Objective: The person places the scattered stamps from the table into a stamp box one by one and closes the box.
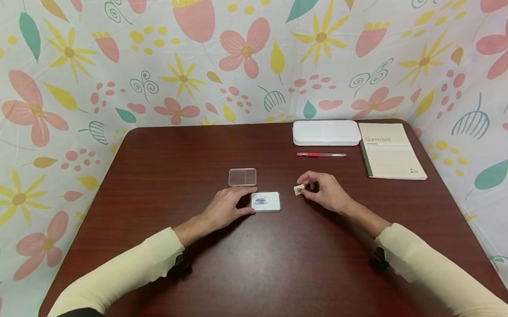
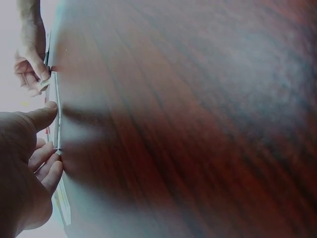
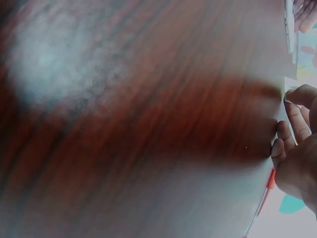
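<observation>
The small white tray lies flat near the middle of the dark wooden table and serves as the landmark. The left hand rests at its left edge, thumb and fingertips pinching that edge with the fingers only slightly curled. Just behind the tray, apart from it, sits its clear lid. To the tray's right, a short gap away, the right hand hovers low over the wood, thumb and forefinger clamped on a small tan card, the other fingers curled beside them.

In front of the tray, toward the person, the tabletop lies open to the near edge, crossed only by both cream sleeves. Left of the tray the wood runs bare to the rounded edge. Behind and to the right, well apart from the tray, lie a red pen, a white case and a notebook near the far right corner. Flowered cloth walls close in the table's far and side edges.
</observation>
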`<state>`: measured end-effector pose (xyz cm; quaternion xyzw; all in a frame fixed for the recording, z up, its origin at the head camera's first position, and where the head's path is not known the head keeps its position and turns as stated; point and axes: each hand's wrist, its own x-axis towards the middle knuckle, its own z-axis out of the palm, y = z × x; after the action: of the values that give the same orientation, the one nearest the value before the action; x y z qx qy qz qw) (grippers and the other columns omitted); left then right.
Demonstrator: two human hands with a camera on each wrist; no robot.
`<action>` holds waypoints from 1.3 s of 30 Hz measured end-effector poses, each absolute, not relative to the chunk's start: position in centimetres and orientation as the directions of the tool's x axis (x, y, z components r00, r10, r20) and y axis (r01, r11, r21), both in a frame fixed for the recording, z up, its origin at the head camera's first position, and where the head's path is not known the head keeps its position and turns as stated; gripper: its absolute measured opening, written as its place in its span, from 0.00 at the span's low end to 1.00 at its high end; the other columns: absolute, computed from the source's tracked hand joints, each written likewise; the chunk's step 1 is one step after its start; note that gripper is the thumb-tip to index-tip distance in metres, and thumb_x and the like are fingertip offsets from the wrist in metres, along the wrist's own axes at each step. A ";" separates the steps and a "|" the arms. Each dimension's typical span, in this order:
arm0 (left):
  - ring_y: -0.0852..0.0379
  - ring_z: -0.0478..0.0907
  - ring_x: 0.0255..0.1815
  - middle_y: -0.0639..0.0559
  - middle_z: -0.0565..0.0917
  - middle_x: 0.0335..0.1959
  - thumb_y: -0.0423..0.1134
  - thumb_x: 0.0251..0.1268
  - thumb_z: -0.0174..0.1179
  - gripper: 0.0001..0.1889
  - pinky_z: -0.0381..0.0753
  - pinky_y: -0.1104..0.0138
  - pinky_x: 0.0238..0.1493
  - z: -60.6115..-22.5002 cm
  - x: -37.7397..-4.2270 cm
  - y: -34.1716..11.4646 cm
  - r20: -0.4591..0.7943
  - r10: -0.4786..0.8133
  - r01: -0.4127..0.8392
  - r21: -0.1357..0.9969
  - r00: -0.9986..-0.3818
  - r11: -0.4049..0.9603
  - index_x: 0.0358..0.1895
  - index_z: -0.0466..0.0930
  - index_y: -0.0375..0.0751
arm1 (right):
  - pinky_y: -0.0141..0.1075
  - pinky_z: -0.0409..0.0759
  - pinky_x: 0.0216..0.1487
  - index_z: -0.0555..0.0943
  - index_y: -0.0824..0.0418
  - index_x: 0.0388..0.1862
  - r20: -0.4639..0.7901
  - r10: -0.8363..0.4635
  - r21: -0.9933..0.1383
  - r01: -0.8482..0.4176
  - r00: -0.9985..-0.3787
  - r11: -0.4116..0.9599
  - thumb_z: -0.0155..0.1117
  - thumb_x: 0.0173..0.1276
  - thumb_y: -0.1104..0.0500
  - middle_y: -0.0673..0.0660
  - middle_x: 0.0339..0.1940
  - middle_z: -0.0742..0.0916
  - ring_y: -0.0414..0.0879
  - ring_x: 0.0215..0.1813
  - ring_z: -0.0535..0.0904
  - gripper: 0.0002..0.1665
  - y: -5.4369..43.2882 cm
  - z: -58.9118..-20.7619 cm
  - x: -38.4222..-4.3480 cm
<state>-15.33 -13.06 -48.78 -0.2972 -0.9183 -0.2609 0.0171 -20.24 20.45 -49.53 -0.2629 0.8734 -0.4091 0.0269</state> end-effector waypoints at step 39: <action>0.46 0.83 0.65 0.47 0.86 0.64 0.44 0.63 0.78 0.31 0.82 0.50 0.62 -48.7 -15.4 -13.0 0.169 0.538 0.550 0.452 -0.826 0.702 0.69 0.82 0.42 | 0.47 0.82 0.52 0.92 0.59 0.47 0.181 -0.510 -0.689 -0.479 -0.841 0.544 0.71 0.72 0.70 0.50 0.42 0.93 0.46 0.46 0.85 0.11 17.7 -47.4 -19.4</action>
<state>-15.43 -13.00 -48.74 -0.2950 -0.9224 -0.2491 0.0121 -19.43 17.73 -47.38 -0.2816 0.8785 -0.3854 0.0203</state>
